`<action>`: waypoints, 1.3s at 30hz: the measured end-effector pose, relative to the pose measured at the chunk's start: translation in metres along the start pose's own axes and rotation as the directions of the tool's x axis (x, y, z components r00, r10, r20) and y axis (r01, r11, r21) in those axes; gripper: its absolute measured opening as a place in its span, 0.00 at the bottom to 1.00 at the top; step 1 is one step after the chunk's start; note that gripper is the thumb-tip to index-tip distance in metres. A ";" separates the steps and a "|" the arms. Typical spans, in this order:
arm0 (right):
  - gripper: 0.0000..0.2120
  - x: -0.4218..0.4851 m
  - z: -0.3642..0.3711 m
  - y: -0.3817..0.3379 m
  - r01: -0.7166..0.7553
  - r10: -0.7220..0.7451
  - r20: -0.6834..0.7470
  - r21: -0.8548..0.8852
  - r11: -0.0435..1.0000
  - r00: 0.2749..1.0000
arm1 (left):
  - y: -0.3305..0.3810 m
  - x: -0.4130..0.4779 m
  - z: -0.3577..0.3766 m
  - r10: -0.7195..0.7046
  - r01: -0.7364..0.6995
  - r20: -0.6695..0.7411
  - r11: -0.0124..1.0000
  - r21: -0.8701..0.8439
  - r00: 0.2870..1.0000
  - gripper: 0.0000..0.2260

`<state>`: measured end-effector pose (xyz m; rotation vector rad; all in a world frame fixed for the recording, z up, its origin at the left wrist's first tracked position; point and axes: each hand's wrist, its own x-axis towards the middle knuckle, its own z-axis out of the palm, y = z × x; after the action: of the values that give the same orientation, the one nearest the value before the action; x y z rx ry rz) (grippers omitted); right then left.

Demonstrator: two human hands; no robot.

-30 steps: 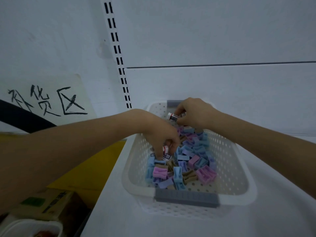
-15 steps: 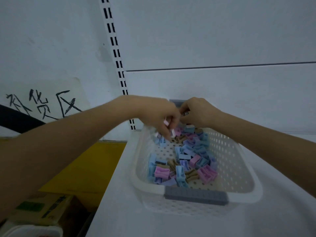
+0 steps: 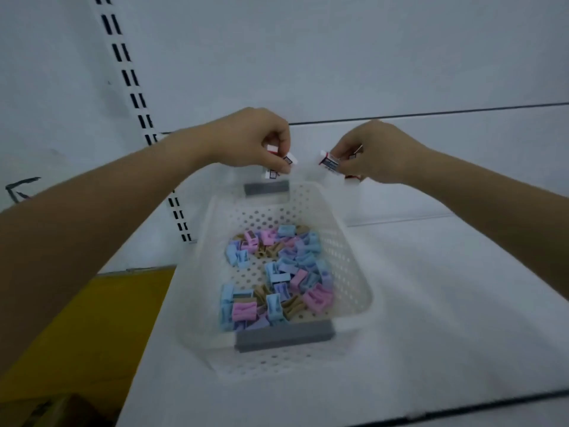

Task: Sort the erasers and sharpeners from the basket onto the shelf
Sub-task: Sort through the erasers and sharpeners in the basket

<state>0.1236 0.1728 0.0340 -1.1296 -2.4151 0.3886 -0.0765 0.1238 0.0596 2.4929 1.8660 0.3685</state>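
A white perforated basket (image 3: 345, 272) with grey handles stands on the white shelf (image 3: 446, 303). Several pastel sharpeners (image 3: 277, 272) in blue, pink, purple and tan lie in it. My left hand (image 3: 255, 140) is raised above the basket's far end and grips a few white erasers (image 3: 277, 163) with printed sleeves. To its right, my right hand (image 3: 375, 152) holds more white erasers (image 3: 331, 161) at the same height, above the shelf behind the basket.
A slotted upright rail (image 3: 135, 97) runs down the white back wall on the left. Past the shelf's left edge, a yellow surface (image 3: 92, 318) and a cardboard box (image 3: 46, 408) lie lower down. The shelf's front edge (image 3: 462, 408) runs along the bottom right.
Both hands have lifted out of the basket with erasers and moved apart above its far end. The view has tilted down, so the basket sits lower in frame.
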 end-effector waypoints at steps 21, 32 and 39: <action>0.11 -0.175 -0.152 0.326 -0.305 0.303 -0.041 -0.206 0.930 0.952 | 0.324 0.184 0.137 0.031 -0.023 0.064 0.992 -0.121 0.997 0.09; 0.14 -0.183 -0.106 0.380 -0.025 0.014 -0.143 -0.070 0.997 0.990 | 0.352 0.220 0.236 -0.168 0.131 -0.128 0.958 -0.256 0.978 0.11; 0.25 -0.182 -0.080 0.393 0.036 -0.026 0.045 -0.254 0.967 0.999 | 0.344 0.216 0.262 -0.190 0.191 0.068 0.981 -0.009 0.979 0.23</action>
<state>0.5230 0.2828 -0.1139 -1.1977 -2.5710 0.0931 0.3558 0.2633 -0.1056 2.2602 2.0441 0.2895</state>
